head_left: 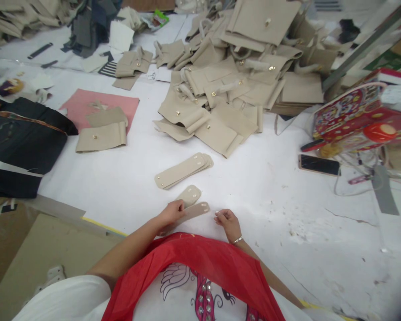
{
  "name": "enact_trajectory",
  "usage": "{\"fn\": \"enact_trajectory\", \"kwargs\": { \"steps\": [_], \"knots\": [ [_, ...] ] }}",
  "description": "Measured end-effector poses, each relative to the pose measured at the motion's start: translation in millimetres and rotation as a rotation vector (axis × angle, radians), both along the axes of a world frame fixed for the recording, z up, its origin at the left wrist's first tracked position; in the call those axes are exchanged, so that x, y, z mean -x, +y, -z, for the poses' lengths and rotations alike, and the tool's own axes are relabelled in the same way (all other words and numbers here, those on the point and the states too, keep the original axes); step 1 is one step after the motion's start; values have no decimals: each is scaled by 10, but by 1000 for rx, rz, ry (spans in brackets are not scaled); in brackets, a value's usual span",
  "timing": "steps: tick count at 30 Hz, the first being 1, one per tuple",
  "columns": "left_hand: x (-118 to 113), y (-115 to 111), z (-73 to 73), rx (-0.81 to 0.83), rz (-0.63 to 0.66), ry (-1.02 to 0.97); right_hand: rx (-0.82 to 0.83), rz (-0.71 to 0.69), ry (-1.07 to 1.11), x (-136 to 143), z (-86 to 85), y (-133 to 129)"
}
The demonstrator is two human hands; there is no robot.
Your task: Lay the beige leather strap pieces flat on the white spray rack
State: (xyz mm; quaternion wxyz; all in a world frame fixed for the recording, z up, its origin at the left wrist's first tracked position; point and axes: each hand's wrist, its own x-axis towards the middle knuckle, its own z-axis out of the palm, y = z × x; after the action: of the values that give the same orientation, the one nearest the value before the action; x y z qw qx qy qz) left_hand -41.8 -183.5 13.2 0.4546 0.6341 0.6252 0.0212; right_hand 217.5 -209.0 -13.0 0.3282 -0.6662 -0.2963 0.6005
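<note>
A beige strip [197,209] with small holes near its rounded end slants across the white table close to my body. My left hand [174,211] is closed on this strip at its middle. Just right of the strip's end, my right hand [227,224] has thumb and fingertips pinched together; whatever they hold is too small to make out. Under and behind the held strip lies another beige strip [190,194]. Farther forward, a fanned stack of beige strips [180,170] rests on the table, with small metal studs at its left end.
Beige leather pieces with gold clasps [217,127] are heaped ahead. A pink sheet [132,107] bears a beige piece [102,137]. Black fabric [23,133] lies left. At right are a phone [319,165], cables, a grey strip [385,189] and a red patterned bag [350,111].
</note>
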Motion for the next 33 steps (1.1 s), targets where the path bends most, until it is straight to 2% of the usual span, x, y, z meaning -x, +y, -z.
{"fn": "enact_trajectory", "kwargs": {
  "steps": [3,5,7,9,12,15,17,18,20,23,24,26,27,29,31,32,33],
  "knots": [
    [115,53,26,-92,-100,-36,21,27,41,-30,-5,37],
    [128,77,42,-195,-97,57,35,36,64,-7,7,46],
    [94,100,47,-226,-102,166,50,33,88,43,20,47],
    [46,129,37,-170,-167,231,66,22,115,99,26,43],
    [1,201,9,26,-219,229,84,18,149,148,14,40],
    [-27,291,-27,216,-111,182,94,48,182,111,-21,57],
    [-88,341,-81,260,-38,125,92,85,210,28,-55,85],
    [-141,363,-127,269,-44,47,87,108,224,-30,-72,104],
    [-289,403,-267,278,-177,-261,71,163,242,-172,-107,152],
    [-543,450,-538,252,-578,-932,37,251,237,-421,-146,234],
    [-611,448,-610,247,-696,-1088,22,278,230,-501,-153,259],
    [-687,380,-669,261,-885,-1250,-13,323,218,-639,-158,304],
    [-693,305,-645,282,-969,-1272,-29,340,213,-693,-155,321],
    [-642,80,-508,362,-1143,-1222,-57,366,202,-764,-136,342],
    [-537,-194,-325,563,-1265,-1031,-72,379,195,-788,-104,348],
    [-477,-319,-250,698,-1256,-904,-75,379,193,-786,-85,347],
    [-423,-417,-198,789,-1194,-799,-75,375,193,-777,-66,345]
  ]
}}
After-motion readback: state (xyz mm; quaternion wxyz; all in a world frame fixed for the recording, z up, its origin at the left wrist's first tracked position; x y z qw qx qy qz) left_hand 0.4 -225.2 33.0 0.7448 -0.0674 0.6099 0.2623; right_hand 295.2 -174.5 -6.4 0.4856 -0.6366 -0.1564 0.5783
